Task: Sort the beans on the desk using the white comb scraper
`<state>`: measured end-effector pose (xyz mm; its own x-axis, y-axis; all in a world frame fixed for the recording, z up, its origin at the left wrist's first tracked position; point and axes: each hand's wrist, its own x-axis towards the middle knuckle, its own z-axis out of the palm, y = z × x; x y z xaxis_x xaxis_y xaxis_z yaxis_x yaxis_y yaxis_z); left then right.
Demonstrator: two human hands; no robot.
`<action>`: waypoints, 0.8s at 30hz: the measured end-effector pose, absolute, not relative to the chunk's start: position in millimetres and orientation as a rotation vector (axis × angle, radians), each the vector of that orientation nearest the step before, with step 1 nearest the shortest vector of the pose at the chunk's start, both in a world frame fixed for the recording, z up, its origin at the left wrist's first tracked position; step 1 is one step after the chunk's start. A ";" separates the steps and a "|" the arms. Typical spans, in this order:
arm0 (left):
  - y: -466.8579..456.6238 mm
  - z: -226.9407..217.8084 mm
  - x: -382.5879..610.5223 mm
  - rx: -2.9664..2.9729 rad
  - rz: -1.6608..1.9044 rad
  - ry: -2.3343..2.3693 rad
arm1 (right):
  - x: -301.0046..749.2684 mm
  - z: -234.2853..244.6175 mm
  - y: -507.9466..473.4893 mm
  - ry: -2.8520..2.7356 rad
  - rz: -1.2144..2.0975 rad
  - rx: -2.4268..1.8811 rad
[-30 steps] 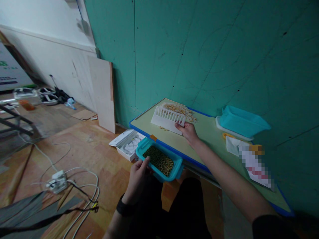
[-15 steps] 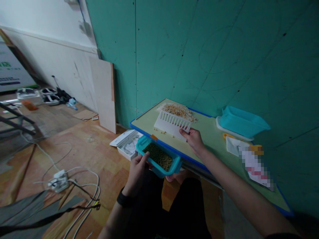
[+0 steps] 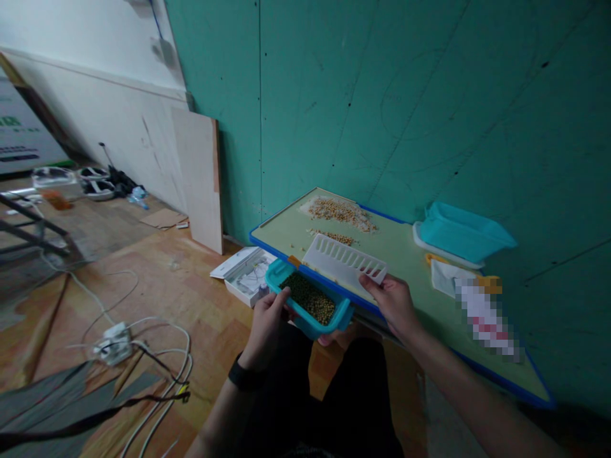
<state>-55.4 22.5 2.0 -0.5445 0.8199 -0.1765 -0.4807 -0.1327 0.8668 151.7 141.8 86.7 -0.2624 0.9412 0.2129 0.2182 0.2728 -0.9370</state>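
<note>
Below the table's front edge, my left hand (image 3: 268,320) grips the near rim of a turquoise plastic tub (image 3: 338,323), thumb on top. Dark green beans (image 3: 298,287) and yellowish beans (image 3: 321,310) lie inside it. My right hand (image 3: 395,304) is closed on the right end of a white plastic piece with a row of slots (image 3: 334,262). That piece is tilted at the front edge of the table, just above the tub. Behind it on the tabletop lie a small line of soybeans (image 3: 337,238) and a larger pile of soybeans (image 3: 337,211) mixed with whitish bits.
The pale green table (image 3: 405,254) has a raised blue edge. On its right stand a turquoise bin (image 3: 465,232), a white-and-yellow item (image 3: 445,278) and a blurred packet (image 3: 489,321). An open white box (image 3: 245,280) and a power strip (image 3: 114,343) with cables lie on the floor.
My right hand has drawn the slotted piece toward me and right, to the table's front edge, exposing a line of soybeans behind it. The tub has shifted slightly right.
</note>
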 end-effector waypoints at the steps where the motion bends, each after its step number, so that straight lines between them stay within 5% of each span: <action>1: 22.2 3.5 -55.1 0.437 1.812 1.205 | 152.7 86.5 136.9 -1.686 1.053 -1.070; 16: 11.6 26.7 -85.2 0.352 1.848 1.262 | 78.4 81.2 214.5 -1.678 1.148 -0.862; 24: 6.1 26.8 -87.2 0.352 1.857 1.245 | 95.5 87.6 172.5 -1.693 1.239 -0.848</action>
